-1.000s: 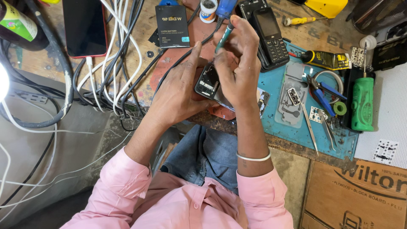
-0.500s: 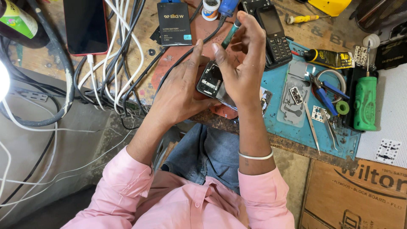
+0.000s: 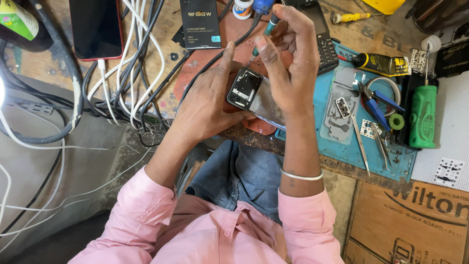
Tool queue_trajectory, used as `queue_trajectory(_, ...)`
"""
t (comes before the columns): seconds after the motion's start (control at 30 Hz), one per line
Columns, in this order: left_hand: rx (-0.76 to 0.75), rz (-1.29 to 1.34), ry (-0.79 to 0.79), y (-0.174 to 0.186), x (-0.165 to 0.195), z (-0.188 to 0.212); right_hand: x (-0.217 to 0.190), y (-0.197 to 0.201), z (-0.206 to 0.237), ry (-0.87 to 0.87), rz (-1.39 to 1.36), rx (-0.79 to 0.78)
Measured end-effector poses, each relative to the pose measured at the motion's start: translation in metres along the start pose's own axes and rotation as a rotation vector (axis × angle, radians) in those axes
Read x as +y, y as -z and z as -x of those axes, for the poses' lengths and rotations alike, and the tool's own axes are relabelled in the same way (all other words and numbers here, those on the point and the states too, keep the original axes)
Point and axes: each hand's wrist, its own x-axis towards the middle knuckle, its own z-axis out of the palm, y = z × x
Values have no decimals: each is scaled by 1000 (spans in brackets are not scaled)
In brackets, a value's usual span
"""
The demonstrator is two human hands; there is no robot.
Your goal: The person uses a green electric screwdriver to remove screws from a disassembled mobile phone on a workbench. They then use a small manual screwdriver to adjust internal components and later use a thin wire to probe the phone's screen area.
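Mid-frame, my left hand [image 3: 207, 105] cradles the opened phone [image 3: 254, 95] — my right hand [image 3: 288, 68] pinches a teal-handled tool [image 3: 264, 33] above it.

The opened phone [image 3: 254, 95] is a small dark handset with its back cover off, showing a silvery, reflective inner frame and a dark rim around the top end. It is tilted, its upper end pointing up and left, held above the edge of the table over a reddish-brown mat. The soldering iron [image 3: 264, 32] is a thin tool with a teal-green shaft and a blue handle end, slanting from upper right down to lower left, its tip just above the phone.
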Motion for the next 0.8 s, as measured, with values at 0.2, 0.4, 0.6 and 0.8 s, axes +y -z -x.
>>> queue_trajectory(0.2, 9, -15, -32, 0, 1, -1, -9, -3, -12, 25, 31, 19)
queue_trajectory(0.4, -3, 3, -3, 1, 0, -1, -19, -3, -9, -38, 31, -12)
queue_trajectory(0.6, 3, 3, -18, -1, 0, -1, -7, -6, -2, -92, -63, -48)
queue_trajectory(0.8, 6, 6, -22, -1, 0, -1, 4, -11, 7, -5, 38, 8)
